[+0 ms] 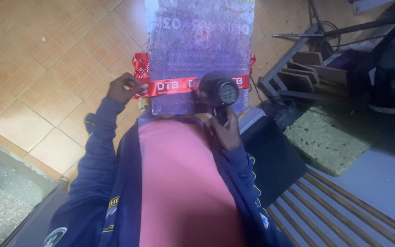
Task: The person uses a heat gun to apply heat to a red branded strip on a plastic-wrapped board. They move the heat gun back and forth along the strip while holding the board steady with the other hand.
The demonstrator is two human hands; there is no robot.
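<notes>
The left hand (123,88) is closed in a pinch on the red ribbon (168,85) where it leaves the left edge of the purple board (197,41); the fingers are curled tight and hold the strip taut at about nine o'clock from the board's lower half. The ribbon, a flat printed band with white lettering, runs straight across the board's face, and more of it bunches in loose loops behind the left edge and shows again at the right edge. It looks light, thin and limp, likely slick, so it would best be held pinched flat near the board's edge, where tension keeps it from sliding. The board stands upright at twelve o'clock from the person's chest, resting over the tiled floor (33,59); it appears stiff, flat and worn, probably fairly heavy, best gripped by its side edges. At about five o'clock on the board, the right hand (227,130) is wrapped shut around the handle of a black hair dryer (218,91), whose round nozzle is aimed at the ribbon, close to it or touching. The dryer looks rigid, best held by that handle.
</notes>
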